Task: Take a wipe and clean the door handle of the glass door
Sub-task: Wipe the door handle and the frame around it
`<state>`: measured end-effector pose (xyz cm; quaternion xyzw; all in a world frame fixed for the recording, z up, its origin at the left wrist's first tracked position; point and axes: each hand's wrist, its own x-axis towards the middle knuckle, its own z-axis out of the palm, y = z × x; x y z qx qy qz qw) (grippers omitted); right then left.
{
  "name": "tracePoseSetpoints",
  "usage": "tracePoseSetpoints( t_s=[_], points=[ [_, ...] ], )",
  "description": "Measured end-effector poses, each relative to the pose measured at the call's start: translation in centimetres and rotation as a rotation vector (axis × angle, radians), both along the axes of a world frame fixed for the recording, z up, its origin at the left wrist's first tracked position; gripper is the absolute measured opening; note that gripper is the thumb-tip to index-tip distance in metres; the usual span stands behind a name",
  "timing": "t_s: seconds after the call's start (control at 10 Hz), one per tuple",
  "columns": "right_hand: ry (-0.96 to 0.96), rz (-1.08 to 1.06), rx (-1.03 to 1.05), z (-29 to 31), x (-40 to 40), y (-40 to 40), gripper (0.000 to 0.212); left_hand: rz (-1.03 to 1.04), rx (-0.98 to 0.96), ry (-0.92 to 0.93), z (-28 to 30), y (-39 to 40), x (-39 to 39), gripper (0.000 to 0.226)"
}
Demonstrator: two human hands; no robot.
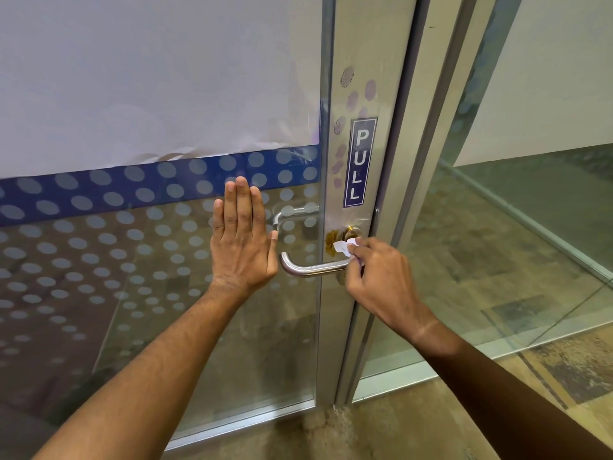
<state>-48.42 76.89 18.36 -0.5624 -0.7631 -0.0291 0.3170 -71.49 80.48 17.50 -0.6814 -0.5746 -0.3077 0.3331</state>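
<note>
A brushed-steel lever door handle (306, 267) sticks out to the left from the metal stile of the glass door (159, 267). My right hand (374, 277) pinches a small white wipe (343, 246) against the base of the handle, just below the brass lock cylinder (352, 232). My left hand (243, 240) lies flat on the glass left of the handle, fingers straight and pointing up. Part of the wipe is hidden inside my right fingers.
A blue PULL sticker (361, 162) sits on the stile above the lock, with fingerprint smudges beside it. White paper (149, 78) covers the upper glass over a blue dotted band. A fixed glass panel (497, 227) stands to the right. A second handle (292, 214) shows behind the glass.
</note>
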Motion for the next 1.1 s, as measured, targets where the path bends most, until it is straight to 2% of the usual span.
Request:
tracePoseSetpoints(
  t_s=[0.1,0.2,0.3,0.4,0.5,0.7,0.8,1.0,1.1],
  points=[
    [0.038,-0.038,-0.007,0.3,-0.4,1.1,0.024,0.002,0.001,0.001,0.0,0.0,0.0,0.103],
    [0.121,-0.085,-0.035,0.4,-0.5,1.9,0.02,0.002,0.006,-0.003,0.0,0.0,0.0,0.102],
    [0.195,-0.076,0.011,0.6,-0.7,2.0,0.018,-0.011,0.007,-0.006,0.1,-0.1,-0.1,0.102],
    [0.261,-0.012,0.161,0.0,-0.5,1.7,0.017,-0.022,0.007,-0.014,0.2,-0.3,0.0,0.101],
    [0.226,0.047,0.234,-0.4,-0.2,2.2,0.022,-0.031,0.019,-0.008,0.4,-0.4,0.5,0.099],
    [-0.099,0.065,0.119,0.2,0.5,3.2,0.021,0.003,0.01,0.003,0.4,0.0,0.7,0.099],
    [-0.177,0.104,0.046,1.2,1.0,3.4,0.018,-0.012,0.01,0.004,0.2,0.1,0.6,0.098],
    [-0.469,0.08,0.115,2.0,0.9,3.8,0.022,-0.018,0.022,-0.001,0.1,0.3,0.5,0.099],
    [-0.333,0.075,0.099,1.3,1.2,4.2,0.022,-0.017,0.024,-0.002,0.1,0.3,0.5,0.099]
  ],
)
